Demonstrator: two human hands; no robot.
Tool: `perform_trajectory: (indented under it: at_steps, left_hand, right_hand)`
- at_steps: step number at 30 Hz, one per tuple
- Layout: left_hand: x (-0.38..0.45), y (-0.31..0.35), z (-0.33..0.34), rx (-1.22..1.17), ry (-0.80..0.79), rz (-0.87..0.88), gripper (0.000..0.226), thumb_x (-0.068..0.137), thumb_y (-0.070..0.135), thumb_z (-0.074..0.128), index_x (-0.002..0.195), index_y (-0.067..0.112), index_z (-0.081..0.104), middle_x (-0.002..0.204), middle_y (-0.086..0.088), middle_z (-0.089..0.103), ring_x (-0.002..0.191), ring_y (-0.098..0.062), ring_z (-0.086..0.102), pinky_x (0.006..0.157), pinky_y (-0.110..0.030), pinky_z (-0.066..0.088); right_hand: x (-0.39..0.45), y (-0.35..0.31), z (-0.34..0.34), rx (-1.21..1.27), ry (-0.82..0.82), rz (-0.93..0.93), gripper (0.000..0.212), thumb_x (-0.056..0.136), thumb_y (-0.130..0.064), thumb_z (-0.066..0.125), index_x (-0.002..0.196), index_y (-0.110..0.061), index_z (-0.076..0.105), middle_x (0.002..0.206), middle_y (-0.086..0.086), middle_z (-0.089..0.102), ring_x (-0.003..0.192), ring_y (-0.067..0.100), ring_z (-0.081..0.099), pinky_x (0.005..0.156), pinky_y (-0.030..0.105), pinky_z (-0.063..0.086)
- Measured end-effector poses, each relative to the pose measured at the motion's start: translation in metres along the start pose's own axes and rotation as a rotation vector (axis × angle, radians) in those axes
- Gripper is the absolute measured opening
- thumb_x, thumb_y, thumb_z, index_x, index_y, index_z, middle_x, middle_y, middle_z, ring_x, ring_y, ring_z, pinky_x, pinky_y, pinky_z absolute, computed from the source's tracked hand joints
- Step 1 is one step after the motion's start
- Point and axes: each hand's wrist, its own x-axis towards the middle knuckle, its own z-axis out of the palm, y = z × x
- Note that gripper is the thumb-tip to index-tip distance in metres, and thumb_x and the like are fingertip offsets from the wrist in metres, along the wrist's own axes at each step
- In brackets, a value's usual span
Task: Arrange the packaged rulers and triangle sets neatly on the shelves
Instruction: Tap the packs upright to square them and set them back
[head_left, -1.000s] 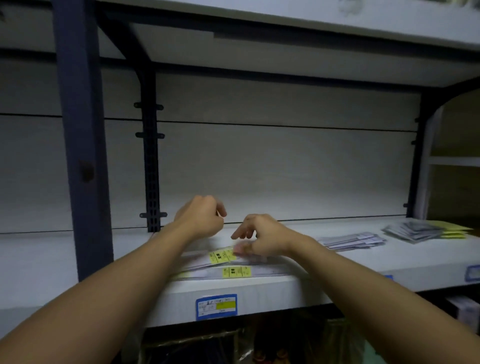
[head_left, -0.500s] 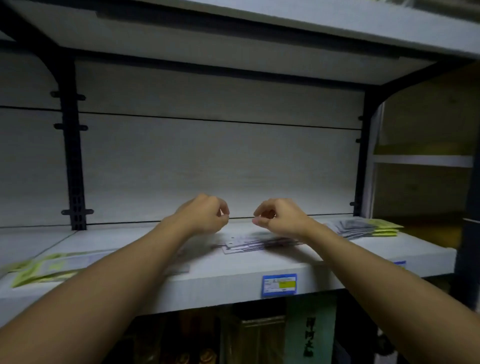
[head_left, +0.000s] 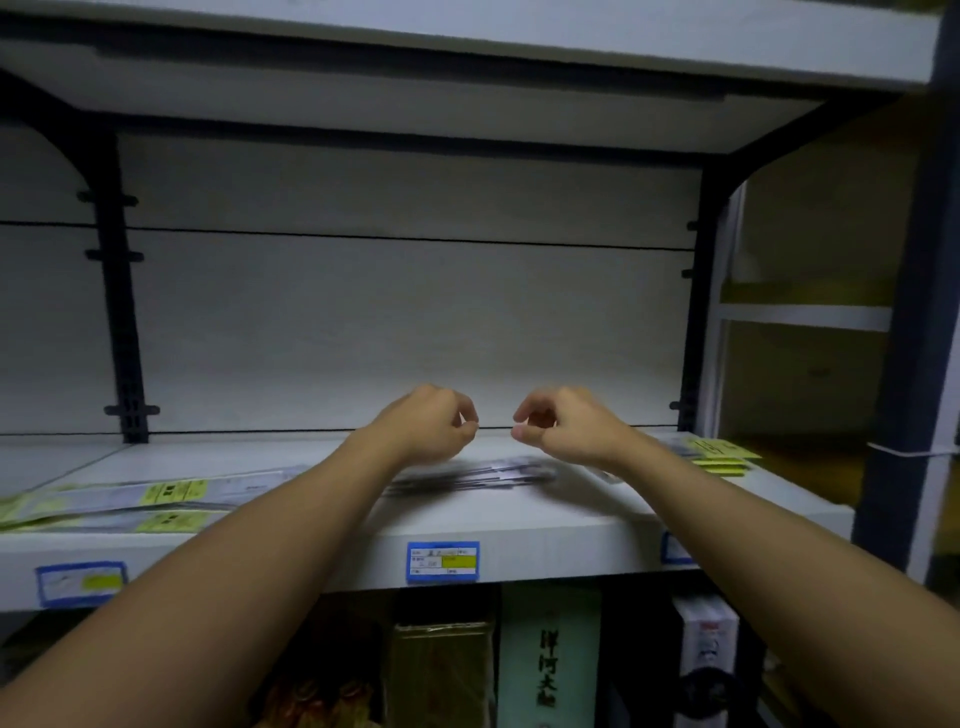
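Shelf (head_left: 519, 535) work looks about half done, as I judge it. Taking the middle price label (head_left: 442, 560) on the shelf's front edge as the landmark, three groups of packages lie on the board. Far to the left of the label is the biggest group, the long ruler packs (head_left: 130, 501) with yellow cards — at least two, one partly on top of the other and not square to the edge. Just above the label lies a fanned grey stack (head_left: 478, 475); it is blurred, so I cannot count the pieces. Far to the right of the label is a smaller pile with yellow cards (head_left: 719, 457), also not countable.

Both hands hover above the grey stack and touch nothing. The left hand (head_left: 431, 423) and the right hand (head_left: 563, 423) have their fingers loosely curled and hold nothing, thumb near forefinger.

What is left, I think — squaring the grey stack, then straightening the other two groups. Three price labels show, one partly hidden.
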Motion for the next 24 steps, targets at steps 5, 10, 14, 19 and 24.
perform_trajectory:
  at_steps: [5, 10, 14, 19, 24]
  left_hand:
    - [0.006, 0.007, 0.001, -0.02, 0.012, 0.048, 0.028, 0.093, 0.04, 0.051, 0.113, 0.031, 0.068, 0.102, 0.008, 0.07, 0.091, -0.012, 0.062, 0.087, -0.036, 0.055]
    - [0.012, 0.01, 0.004, -0.047, 0.004, 0.099, 0.029, 0.093, 0.034, 0.054, 0.118, 0.028, 0.067, 0.103, 0.008, 0.07, 0.091, -0.012, 0.062, 0.085, -0.032, 0.053]
    - [0.018, 0.012, 0.012, -0.077, 0.0, 0.104, 0.028, 0.093, 0.03, 0.055, 0.118, 0.028, 0.067, 0.105, 0.008, 0.069, 0.094, -0.012, 0.062, 0.087, -0.03, 0.052]
    - [0.029, 0.017, 0.029, -0.094, -0.011, 0.074, 0.028, 0.092, 0.027, 0.055, 0.116, 0.027, 0.069, 0.106, 0.005, 0.069, 0.093, -0.011, 0.061, 0.083, -0.024, 0.048]
    - [0.053, 0.048, 0.047, -0.094, -0.032, 0.058, 0.026, 0.091, 0.028, 0.054, 0.111, 0.029, 0.07, 0.102, 0.008, 0.068, 0.09, -0.009, 0.06, 0.084, -0.023, 0.048]
  right_hand:
    - [-0.004, 0.001, -0.003, -0.023, 0.038, -0.011, 0.026, 0.088, -0.039, 0.071, 0.106, -0.02, 0.072, 0.088, -0.003, 0.069, 0.078, 0.008, 0.061, 0.062, 0.013, 0.042]
    - [-0.007, 0.004, -0.004, 0.002, 0.064, 0.008, 0.023, 0.089, -0.035, 0.07, 0.105, -0.019, 0.072, 0.088, -0.002, 0.07, 0.082, 0.01, 0.064, 0.069, 0.019, 0.049]
    - [-0.012, 0.015, -0.001, -0.042, 0.055, 0.003, 0.022, 0.089, -0.034, 0.069, 0.105, -0.019, 0.073, 0.09, -0.001, 0.07, 0.083, 0.011, 0.064, 0.076, 0.025, 0.053]
    - [-0.012, 0.041, -0.014, -0.074, 0.069, 0.013, 0.02, 0.087, -0.033, 0.071, 0.102, -0.02, 0.073, 0.088, -0.002, 0.07, 0.083, 0.013, 0.064, 0.08, 0.029, 0.053]
    - [-0.009, 0.083, -0.035, -0.135, 0.065, 0.024, 0.018, 0.087, -0.036, 0.069, 0.101, -0.026, 0.072, 0.083, -0.012, 0.065, 0.086, 0.012, 0.062, 0.093, 0.036, 0.047]
